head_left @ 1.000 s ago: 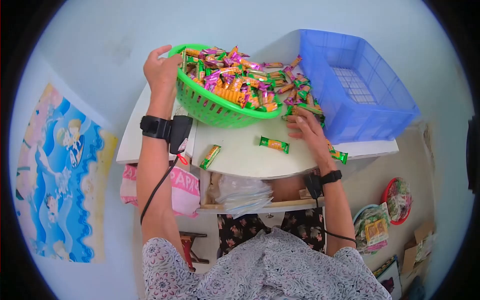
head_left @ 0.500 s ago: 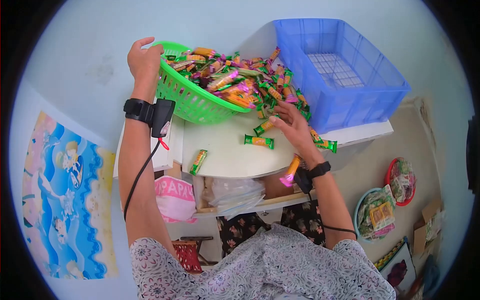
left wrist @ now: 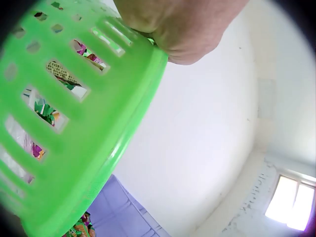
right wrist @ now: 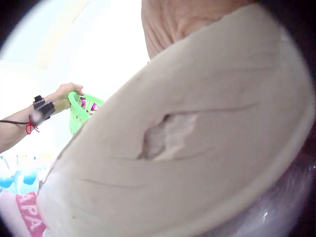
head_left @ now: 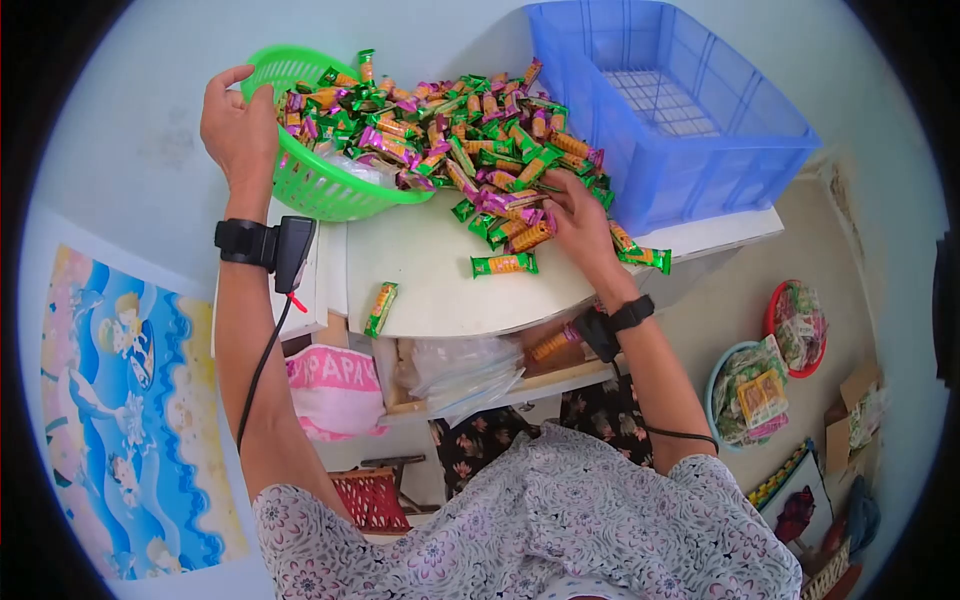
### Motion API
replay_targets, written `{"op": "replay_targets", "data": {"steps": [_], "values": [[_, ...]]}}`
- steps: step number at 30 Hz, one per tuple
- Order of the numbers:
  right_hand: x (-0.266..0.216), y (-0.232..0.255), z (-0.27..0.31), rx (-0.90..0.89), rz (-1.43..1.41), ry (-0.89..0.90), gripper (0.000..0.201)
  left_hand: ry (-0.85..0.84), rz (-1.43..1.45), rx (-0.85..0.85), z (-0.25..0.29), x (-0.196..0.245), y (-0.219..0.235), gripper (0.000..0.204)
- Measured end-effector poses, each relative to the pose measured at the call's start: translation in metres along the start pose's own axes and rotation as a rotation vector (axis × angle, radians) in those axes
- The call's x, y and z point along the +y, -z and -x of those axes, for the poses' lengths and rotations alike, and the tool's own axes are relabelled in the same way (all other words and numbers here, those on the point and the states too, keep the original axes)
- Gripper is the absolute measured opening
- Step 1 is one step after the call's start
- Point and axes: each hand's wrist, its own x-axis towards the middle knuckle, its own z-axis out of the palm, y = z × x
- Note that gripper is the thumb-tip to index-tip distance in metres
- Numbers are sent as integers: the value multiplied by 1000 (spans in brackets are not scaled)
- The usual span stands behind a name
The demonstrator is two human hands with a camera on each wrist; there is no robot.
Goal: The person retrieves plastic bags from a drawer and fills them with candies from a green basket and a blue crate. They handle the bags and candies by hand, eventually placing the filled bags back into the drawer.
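Observation:
My left hand (head_left: 240, 130) grips the rim of a green basket (head_left: 325, 190) at its left end; the left wrist view shows the hand (left wrist: 182, 29) at the rim of the slotted basket (left wrist: 94, 123). The basket is tilted to the right, with wrapped snacks (head_left: 385, 145) and some clear plastic inside. From its low side a heap of wrapped snacks (head_left: 500, 150) spreads over the white table (head_left: 430, 290). My right hand (head_left: 585, 230) touches the heap's right front edge with bent fingers; its fingertips are partly hidden among the packets.
A blue crate (head_left: 690, 185) stands right of the heap. Two single packets (head_left: 503, 264) (head_left: 381, 308) lie near the table's front. Below, an open drawer (head_left: 400, 400) holds plastic bags (head_left: 465, 370) and a packet (head_left: 555, 343). Filled basins (head_left: 750, 400) stand on the floor at right.
The basket has moved left with my left hand, and many more packets have slid out onto the table. A packet has dropped past my right wrist into the drawer.

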Motion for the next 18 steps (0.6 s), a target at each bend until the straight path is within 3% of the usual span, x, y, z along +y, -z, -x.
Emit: {"op": "replay_targets", "data": {"steps": [7,18], "values": [[0,-2,2,35,-33,38,40,-112,75,55,10,5,27,33],[7,-1,2,14,-29,81,42,202,436,222,-3,-39,71,39]]}}
